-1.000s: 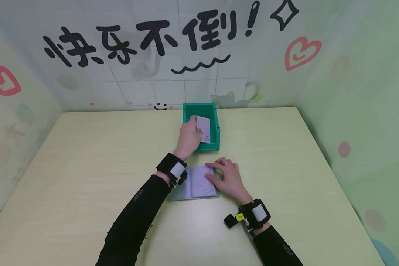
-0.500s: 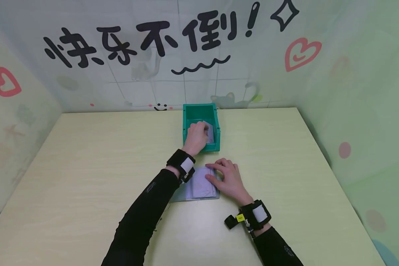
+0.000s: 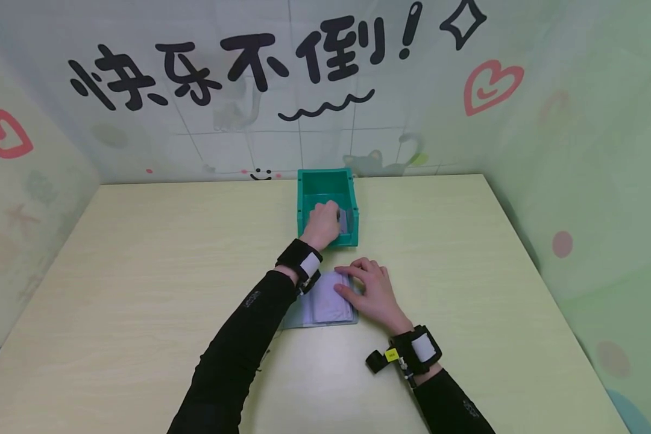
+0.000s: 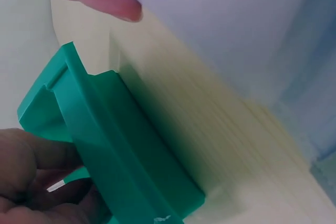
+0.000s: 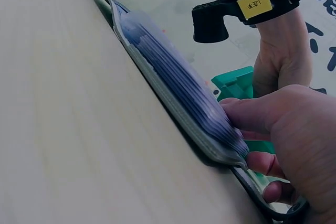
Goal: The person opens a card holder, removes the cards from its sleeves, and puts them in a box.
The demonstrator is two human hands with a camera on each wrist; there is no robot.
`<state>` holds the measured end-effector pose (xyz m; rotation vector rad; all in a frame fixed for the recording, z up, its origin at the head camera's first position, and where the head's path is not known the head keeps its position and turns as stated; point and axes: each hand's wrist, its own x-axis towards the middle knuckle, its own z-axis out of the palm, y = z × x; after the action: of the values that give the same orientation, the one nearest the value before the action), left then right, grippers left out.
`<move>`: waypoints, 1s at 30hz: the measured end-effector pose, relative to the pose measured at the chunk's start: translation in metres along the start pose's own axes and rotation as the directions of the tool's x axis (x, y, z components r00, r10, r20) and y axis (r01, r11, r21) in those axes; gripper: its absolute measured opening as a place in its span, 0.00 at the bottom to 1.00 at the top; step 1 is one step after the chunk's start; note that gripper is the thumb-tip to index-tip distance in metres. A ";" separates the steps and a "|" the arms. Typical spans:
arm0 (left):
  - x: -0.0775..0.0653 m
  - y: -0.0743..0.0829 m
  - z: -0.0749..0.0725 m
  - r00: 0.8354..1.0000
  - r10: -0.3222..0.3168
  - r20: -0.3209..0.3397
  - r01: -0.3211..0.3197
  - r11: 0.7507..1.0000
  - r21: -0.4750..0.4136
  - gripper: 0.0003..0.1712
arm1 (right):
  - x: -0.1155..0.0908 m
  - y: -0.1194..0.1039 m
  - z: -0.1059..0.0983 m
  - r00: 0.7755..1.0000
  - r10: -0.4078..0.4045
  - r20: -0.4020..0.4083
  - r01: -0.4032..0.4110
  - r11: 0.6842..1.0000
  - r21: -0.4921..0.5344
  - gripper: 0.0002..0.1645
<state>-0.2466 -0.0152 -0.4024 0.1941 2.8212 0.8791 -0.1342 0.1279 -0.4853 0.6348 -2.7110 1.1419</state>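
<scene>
My left hand (image 3: 322,224) reaches down into a green plastic bin (image 3: 326,176). Its fingers are curled at a small pale card (image 3: 343,222), which stands by the bin's right inner side. In the left wrist view, thumb and fingers close together below the bin's rim (image 4: 100,124), and a thin white edge of the card (image 4: 55,186) shows between them. My right hand (image 3: 375,294) pinches the right edge of an open card holder (image 3: 330,301) on the table. In the right wrist view, its thumb lies on the stacked clear sleeves (image 5: 178,77), other fingers beneath their edge.
The light wooden table (image 3: 168,271) ends at a printed backdrop (image 3: 222,144) behind the bin. Another printed panel (image 3: 586,181) stands along the right side. My left forearm's black sleeve (image 3: 228,349) passes left of the card holder and its wrist band overlaps it.
My left hand has moved slightly right and down into the bin, and the card has gone lower with it, turning from face-on to a narrower, darker view. The right hand stays put.
</scene>
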 end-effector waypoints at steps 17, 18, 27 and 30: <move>0.003 0.002 0.004 0.984 0.021 0.175 -0.042 0.993 0.114 0.18 | 0.000 0.002 0.001 1.000 -0.010 -0.002 0.010 1.000 0.007 0.20; 0.003 0.002 0.005 0.984 0.022 0.176 -0.042 0.993 0.112 0.17 | 0.000 0.002 0.001 1.000 -0.012 -0.004 0.012 1.000 0.008 0.19; -0.007 -0.001 0.004 0.991 0.086 0.101 -0.098 0.987 0.125 0.15 | 0.001 0.000 0.000 1.000 -0.007 0.003 0.007 1.000 0.000 0.20; -0.018 -0.003 -0.002 0.990 0.135 0.028 -0.137 0.988 0.068 0.15 | 0.001 -0.001 -0.001 1.000 -0.009 -0.003 0.009 1.000 -0.005 0.20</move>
<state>-0.2298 -0.0220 -0.3999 0.4084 2.8463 0.8000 -0.1342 0.1275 -0.4839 0.6443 -2.7050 1.1326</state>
